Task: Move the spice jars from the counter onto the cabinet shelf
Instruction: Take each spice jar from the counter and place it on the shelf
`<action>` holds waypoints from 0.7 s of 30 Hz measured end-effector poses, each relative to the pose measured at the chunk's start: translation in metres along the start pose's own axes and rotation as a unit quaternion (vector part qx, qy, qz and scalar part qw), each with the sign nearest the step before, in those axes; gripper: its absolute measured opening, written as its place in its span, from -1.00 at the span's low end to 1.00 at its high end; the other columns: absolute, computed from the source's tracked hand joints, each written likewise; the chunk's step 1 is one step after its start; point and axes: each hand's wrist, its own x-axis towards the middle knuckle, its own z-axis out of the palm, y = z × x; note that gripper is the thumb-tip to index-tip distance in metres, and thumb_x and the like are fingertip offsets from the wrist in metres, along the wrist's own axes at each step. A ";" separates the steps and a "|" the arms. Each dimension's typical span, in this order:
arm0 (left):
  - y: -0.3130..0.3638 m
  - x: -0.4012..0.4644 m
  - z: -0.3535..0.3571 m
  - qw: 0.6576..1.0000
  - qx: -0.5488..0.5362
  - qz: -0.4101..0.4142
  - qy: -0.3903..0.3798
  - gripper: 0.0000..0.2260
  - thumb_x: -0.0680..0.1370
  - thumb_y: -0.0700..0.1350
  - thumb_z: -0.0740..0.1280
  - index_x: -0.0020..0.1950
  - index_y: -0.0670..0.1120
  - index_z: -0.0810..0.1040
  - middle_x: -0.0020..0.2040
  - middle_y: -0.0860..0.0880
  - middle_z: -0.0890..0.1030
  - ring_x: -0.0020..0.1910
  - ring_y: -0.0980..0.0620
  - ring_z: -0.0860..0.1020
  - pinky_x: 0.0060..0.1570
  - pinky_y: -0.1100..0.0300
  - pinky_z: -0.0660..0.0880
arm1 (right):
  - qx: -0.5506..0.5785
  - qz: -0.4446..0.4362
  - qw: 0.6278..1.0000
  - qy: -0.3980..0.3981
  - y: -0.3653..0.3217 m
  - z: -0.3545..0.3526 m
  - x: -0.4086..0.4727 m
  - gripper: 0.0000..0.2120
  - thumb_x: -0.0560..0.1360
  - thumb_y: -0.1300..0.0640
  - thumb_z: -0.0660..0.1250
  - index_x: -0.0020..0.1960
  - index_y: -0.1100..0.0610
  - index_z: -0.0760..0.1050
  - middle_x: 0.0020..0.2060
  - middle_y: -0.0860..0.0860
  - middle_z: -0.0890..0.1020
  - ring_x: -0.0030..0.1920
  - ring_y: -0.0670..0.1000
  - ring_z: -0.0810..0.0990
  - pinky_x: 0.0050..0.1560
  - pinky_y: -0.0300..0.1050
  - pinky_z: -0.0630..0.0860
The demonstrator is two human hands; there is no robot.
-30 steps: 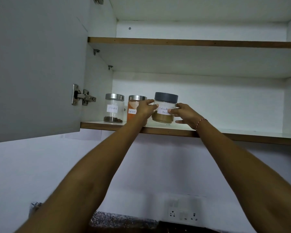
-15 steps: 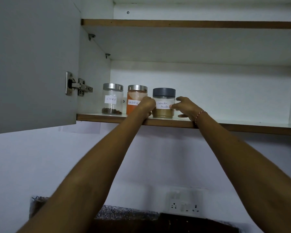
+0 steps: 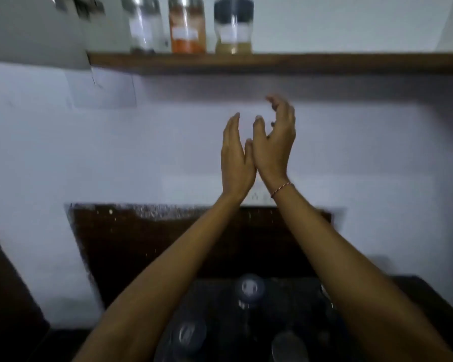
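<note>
1. Shelf status: three spice jars stand in a row on the cabinet shelf along the top edge of the frame. From left to right: a clear jar with dark contents at its base, an orange-filled jar, and a dark-lidded jar holding tan powder. The jars stand just beside one another, upright, near the shelf's front edge. Labels are blurred and cannot be read.

2. Hand status: both hands sit at centre frame, below the shelf and well apart from the jars. The left hand has its fingers straight and pressed together, pointing up. The right hand has its fingers loosely curved and slightly spread. Neither holds anything. The hands touch or overlap near the base of the thumbs; which cannot be told.

3. Counter status: the dark counter fills the lower frame. At least three blurred jars with rounded lids show there, between and under the forearms. The exact count cannot be told.

4. Step in hand: judged from the layout, the hands are between placements, with jars left on the counter to collect.

5. Next move requirement: lower a hand to a counter jar, grip it around the body, lift it upright, and set it in the open shelf space right of the dark-lidded jar.

6. Caution: the frame is motion-blurred; confirm jar positions before gripping.
</note>
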 end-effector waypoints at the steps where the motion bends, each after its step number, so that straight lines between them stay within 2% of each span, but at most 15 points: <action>1: -0.009 -0.035 0.000 0.999 -0.008 -0.034 -0.030 -0.57 0.61 -0.17 0.16 0.48 -0.16 0.18 0.47 -0.09 0.28 0.43 0.04 0.28 0.36 0.33 0.21 | -0.007 0.031 0.999 -0.020 0.011 -0.011 -0.032 -0.67 0.50 0.26 0.21 0.26 0.15 0.42 0.24 0.05 0.47 0.26 0.00 0.43 0.20 -0.16 0.43; 4: -0.036 -0.130 -0.009 0.991 -0.015 -0.083 -0.102 -0.61 0.60 -0.22 0.17 0.43 -0.19 0.26 0.34 0.00 0.39 0.29 0.11 0.38 0.22 0.55 0.25 | -0.045 0.116 0.989 -0.085 0.044 -0.049 -0.122 -0.67 0.51 0.26 0.22 0.27 0.13 0.42 0.25 0.05 0.46 0.27 -0.01 0.42 0.25 -0.10 0.42; 6: -0.052 -0.186 -0.016 0.982 0.009 -0.123 -0.140 -0.62 0.59 -0.26 0.16 0.41 -0.24 0.28 0.35 -0.09 0.40 0.28 0.11 0.34 0.20 0.60 0.20 | -0.093 0.161 0.974 -0.129 0.065 -0.079 -0.175 -0.66 0.51 0.25 0.23 0.28 0.15 0.41 0.25 0.08 0.45 0.26 0.01 0.43 0.26 -0.11 0.42; 8: -0.061 -0.237 -0.020 0.966 0.031 -0.181 -0.180 -0.61 0.59 -0.25 0.17 0.43 -0.23 0.26 0.40 -0.17 0.36 0.34 0.08 0.31 0.28 0.52 0.17 | -0.145 0.195 0.954 -0.174 0.083 -0.110 -0.221 -0.66 0.51 0.23 0.25 0.29 0.17 0.41 0.25 0.11 0.45 0.26 0.05 0.43 0.20 -0.18 0.40; 11: -0.066 -0.300 -0.015 0.937 0.022 -0.270 -0.221 -0.61 0.59 -0.23 0.17 0.42 -0.14 0.28 0.40 -0.11 0.38 0.37 0.02 0.36 0.38 0.13 0.31 | -0.208 0.251 0.922 -0.210 0.102 -0.154 -0.278 -0.63 0.50 0.15 0.29 0.30 0.14 0.40 0.25 0.11 0.46 0.25 0.04 0.43 0.14 -0.33 0.27; 15: -0.068 -0.351 -0.002 0.891 0.018 -0.396 -0.222 -0.58 0.59 -0.18 0.18 0.45 -0.09 0.25 0.44 -0.09 0.34 0.42 0.00 0.32 0.38 0.06 0.29 | -0.268 0.350 0.857 -0.267 0.120 -0.201 -0.333 -0.51 0.48 0.05 0.32 0.37 0.06 0.29 0.33 0.07 0.40 0.31 0.02 0.40 0.18 -0.23 0.28; 17: -0.070 -0.367 0.003 0.850 -0.002 -0.471 -0.233 -0.58 0.61 -0.11 0.15 0.47 -0.11 0.24 0.44 -0.11 0.34 0.40 -0.04 0.33 0.39 -0.02 0.31 | -0.239 0.405 0.828 -0.304 0.126 -0.214 -0.349 -0.40 0.44 0.02 0.37 0.41 0.05 0.23 0.36 0.06 0.37 0.34 0.04 0.38 0.24 -0.20 0.29; 19: -0.072 -0.375 0.005 0.814 -0.058 -0.530 -0.232 -0.62 0.63 -0.06 0.10 0.42 -0.15 0.32 0.38 -0.17 0.42 0.34 -0.07 0.41 0.35 -0.05 0.36 | -0.179 0.452 0.800 -0.353 0.130 -0.221 -0.358 -0.20 0.34 -0.02 0.47 0.45 0.03 0.15 0.39 0.05 0.35 0.37 0.03 0.36 0.35 -0.06 0.33; 21: -0.073 -0.378 0.004 0.802 -0.090 -0.545 -0.226 -0.65 0.64 -0.05 0.06 0.32 -0.18 0.43 0.28 -0.20 0.50 0.26 -0.08 0.48 0.32 -0.04 0.39 | -0.167 0.462 0.782 -0.383 0.133 -0.222 -0.362 -0.05 0.26 -0.03 0.53 0.48 0.02 0.06 0.39 0.04 0.34 0.37 0.03 0.35 0.36 0.06 0.36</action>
